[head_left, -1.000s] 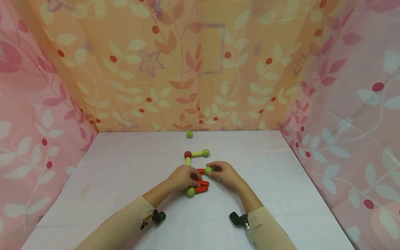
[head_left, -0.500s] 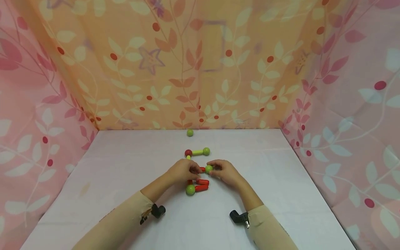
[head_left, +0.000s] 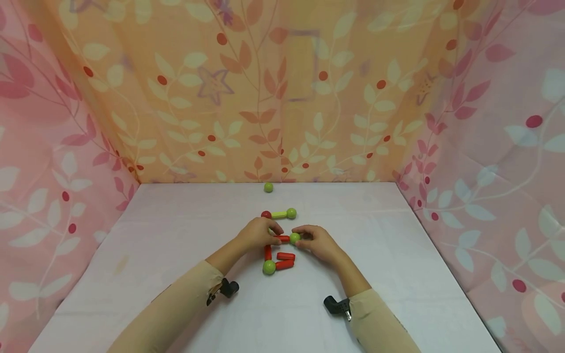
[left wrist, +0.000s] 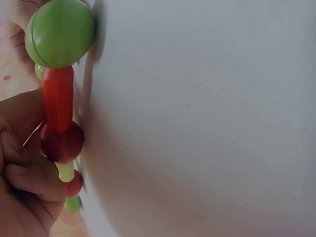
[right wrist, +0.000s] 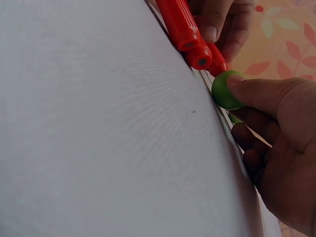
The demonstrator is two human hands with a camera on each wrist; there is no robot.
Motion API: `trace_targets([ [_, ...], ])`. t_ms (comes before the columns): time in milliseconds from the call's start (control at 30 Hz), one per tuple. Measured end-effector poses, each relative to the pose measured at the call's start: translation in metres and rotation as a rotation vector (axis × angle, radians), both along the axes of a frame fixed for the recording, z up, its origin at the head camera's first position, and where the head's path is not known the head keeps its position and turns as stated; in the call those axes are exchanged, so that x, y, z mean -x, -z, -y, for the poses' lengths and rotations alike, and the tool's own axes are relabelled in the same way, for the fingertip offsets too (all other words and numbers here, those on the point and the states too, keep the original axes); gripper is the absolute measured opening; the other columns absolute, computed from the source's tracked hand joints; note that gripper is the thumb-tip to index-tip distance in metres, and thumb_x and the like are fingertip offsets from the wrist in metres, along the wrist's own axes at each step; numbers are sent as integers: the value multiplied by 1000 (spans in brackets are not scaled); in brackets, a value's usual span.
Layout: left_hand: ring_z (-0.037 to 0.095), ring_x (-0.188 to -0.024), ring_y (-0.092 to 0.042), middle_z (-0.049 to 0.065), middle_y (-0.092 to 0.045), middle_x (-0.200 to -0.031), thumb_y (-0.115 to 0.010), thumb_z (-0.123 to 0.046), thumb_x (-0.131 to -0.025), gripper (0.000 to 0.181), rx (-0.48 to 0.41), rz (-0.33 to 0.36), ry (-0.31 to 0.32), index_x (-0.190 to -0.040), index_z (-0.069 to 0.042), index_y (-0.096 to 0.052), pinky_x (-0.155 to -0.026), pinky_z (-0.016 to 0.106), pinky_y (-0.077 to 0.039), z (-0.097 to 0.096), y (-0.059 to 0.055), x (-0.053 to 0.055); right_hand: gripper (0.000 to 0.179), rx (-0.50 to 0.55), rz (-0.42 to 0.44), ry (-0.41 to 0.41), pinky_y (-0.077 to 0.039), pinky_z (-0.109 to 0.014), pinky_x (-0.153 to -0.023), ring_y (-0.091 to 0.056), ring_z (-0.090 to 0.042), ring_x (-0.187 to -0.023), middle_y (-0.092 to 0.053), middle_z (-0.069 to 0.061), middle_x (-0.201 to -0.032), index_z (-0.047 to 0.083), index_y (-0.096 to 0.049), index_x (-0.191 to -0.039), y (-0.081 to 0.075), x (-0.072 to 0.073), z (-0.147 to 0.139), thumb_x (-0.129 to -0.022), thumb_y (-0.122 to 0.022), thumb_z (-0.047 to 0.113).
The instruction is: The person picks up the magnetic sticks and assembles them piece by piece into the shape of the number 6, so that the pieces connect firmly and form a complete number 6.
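On the white table lies a zigzag of rods and balls. My left hand curls over the joint in its middle. In the left wrist view, its fingers lie around the yellow-green rod, beside the dark red ball. From that ball a red rod runs to a green ball, which my right hand pinches between thumb and fingers. Another red rod leads nearer to a larger green ball. The yellow-green rod's far end is hidden under my left hand in the head view.
Beyond my left hand, a red ball, a yellow-green rod and a green ball form a row. A lone green ball sits by the back edge. Two red rods lie near the larger ball.
My left hand has shifted away from me, from the lower red rods up over the yellow-green rod, uncovering the red rod beside the larger green ball. My right hand stays on its green ball.
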State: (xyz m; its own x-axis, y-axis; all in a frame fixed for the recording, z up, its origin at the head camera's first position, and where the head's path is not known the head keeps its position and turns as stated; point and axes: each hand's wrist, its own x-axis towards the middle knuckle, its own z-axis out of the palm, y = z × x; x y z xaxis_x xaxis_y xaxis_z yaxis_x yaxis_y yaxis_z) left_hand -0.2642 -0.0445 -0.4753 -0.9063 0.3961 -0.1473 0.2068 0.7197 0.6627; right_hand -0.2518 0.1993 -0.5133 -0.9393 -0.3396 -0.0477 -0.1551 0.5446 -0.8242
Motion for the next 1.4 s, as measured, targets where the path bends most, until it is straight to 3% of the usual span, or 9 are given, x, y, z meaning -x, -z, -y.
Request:
trace_targets([
  [267, 15, -86, -61, -10, -72, -92, -86, -26, -83, 22, 18, -6, -16, -103, -20, -79, -76, 30, -52, 0, 6, 2, 37, 7, -17, 31, -46, -46, -103, -58, -17, -110, -67, 7, -115, 26, -71, -127, 4, 1, 0, -91, -79, 26],
  [500, 16, -87, -61, -10, -71, -90, -87, -26, -82, 21, 14, -22, -27, -102, -20, -80, -77, 31, -51, 0, 8, 1, 39, 7, -97, 78, -51, -37, -81, -60, -19, -94, -69, 3, -113, 18, -71, -126, -10, -3, 5, -89, -81, 25],
  [700, 16, -87, -61, -11, -71, -89, -87, -27, -83, 22, 17, -42, -21, -102, -20, -80, -77, 31, -51, 1, 11, 3, 33, 1, -174, 10, -49, -32, -71, -59, -18, -89, -71, -3, -116, 13, -72, -122, -32, -9, 13, -91, -80, 21],
  [833, 15, -86, -61, -11, -72, -91, -87, -25, -82, 22, 13, -51, -7, -102, -20, -80, -76, 30, -52, 3, 11, 4, 31, -26, -148, -47, -50, -33, -72, -59, -20, -89, -72, -1, -114, 15, -74, -120, -39, -13, 18, -90, -80, 20],
  [1133, 15, -87, -62, -8, -73, -93, -85, -21, -84, 20, -6, -48, 14, -103, -18, -80, -77, 28, -53, 6, 12, 5, 23, -148, -127, -186, -50, -27, -69, -58, -13, -78, -71, 7, -101, 15, -76, -111, -24, -22, 23, -90, -80, 21],
  [1400, 15, -88, -62, -6, -74, -96, -84, -21, -86, 20, -18, -37, 15, -105, -17, -79, -71, 25, -54, 7, 12, 5, 20, -179, -91, -162, -51, -28, -68, -60, -12, -77, -70, 11, -99, 18, -77, -110, -20, -28, 26, -90, -79, 21],
])
